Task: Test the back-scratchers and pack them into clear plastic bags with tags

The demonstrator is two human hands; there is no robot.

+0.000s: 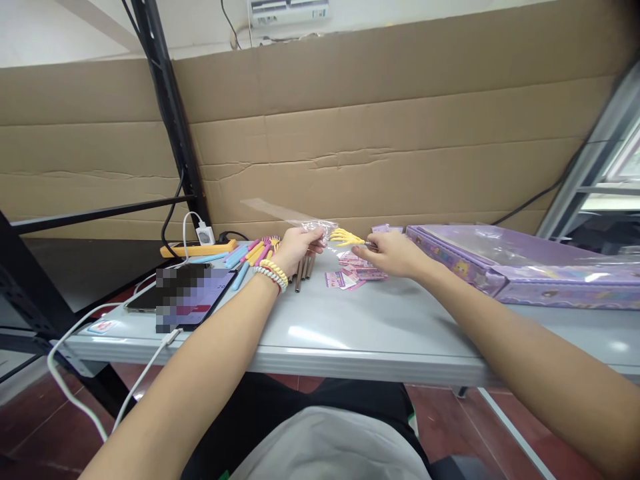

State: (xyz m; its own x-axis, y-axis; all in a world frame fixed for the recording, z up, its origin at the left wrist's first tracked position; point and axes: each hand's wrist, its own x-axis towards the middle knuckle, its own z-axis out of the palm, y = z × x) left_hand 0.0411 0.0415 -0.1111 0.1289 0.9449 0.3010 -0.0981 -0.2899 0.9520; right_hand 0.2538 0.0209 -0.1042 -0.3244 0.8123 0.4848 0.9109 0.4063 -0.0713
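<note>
My left hand point(299, 250) is closed on a clear plastic bag point(325, 230), whose long end trails off to the upper left. Between the fingers of my right hand point(393, 252) is the thin metal rod of a yellow hand-shaped back scratcher point(347, 237). Its spread yellow fingers point left at the bag's near end; whether they touch the plastic I cannot tell. Several metal rods point(299, 275) lie just below my left hand. Beneath my right hand is a loose pile of pink printed cards point(357, 270). More back scratchers with coloured handles point(253, 257) lie left of my left wrist.
A purple box point(525, 290) with a clear plastic cover takes up the table's right side. At the left lie a phone point(173, 287), a tablet point(220, 293), white cables point(83, 320) and an orange power strip point(200, 249). Cardboard point(350, 133) walls the back; a black post point(173, 107) rises left.
</note>
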